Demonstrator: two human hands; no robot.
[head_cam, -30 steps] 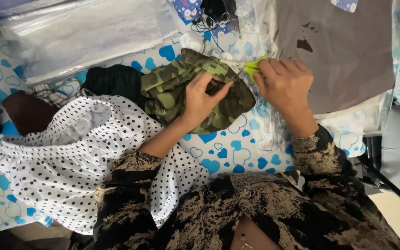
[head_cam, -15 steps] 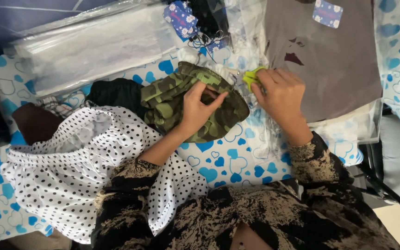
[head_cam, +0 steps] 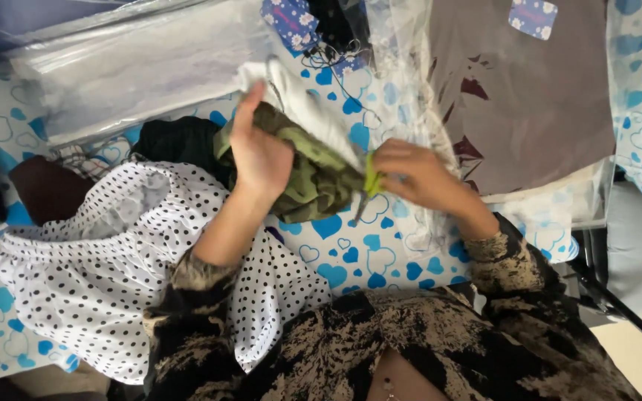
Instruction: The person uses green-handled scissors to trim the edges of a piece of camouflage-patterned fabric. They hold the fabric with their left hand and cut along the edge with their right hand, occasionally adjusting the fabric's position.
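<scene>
Clamped in the left hand (head_cam: 261,160) is a camouflage garment (head_cam: 313,174), lifted above the heart-print sheet (head_cam: 351,252); small green snips (head_cam: 369,182) are pinched by the right hand (head_cam: 417,174) at its edge. Trimming appears underway, unfinished; a polka-dot garment (head_cam: 98,275) lies left.

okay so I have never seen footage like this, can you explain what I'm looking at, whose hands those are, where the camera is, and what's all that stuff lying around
There is no machine here. A camera worn on a person's head looks down at that person's own two bare hands. The left hand lifts a folded green camouflage cloth garment with a white lining showing. The right hand grips a small tool with lime-green handles, probably scissors, at the garment's edge. Everything lies on a white sheet printed with blue hearts. Nearby are a white black-dotted garment, a clear plastic bag, and a bagged grey-brown garment.
</scene>
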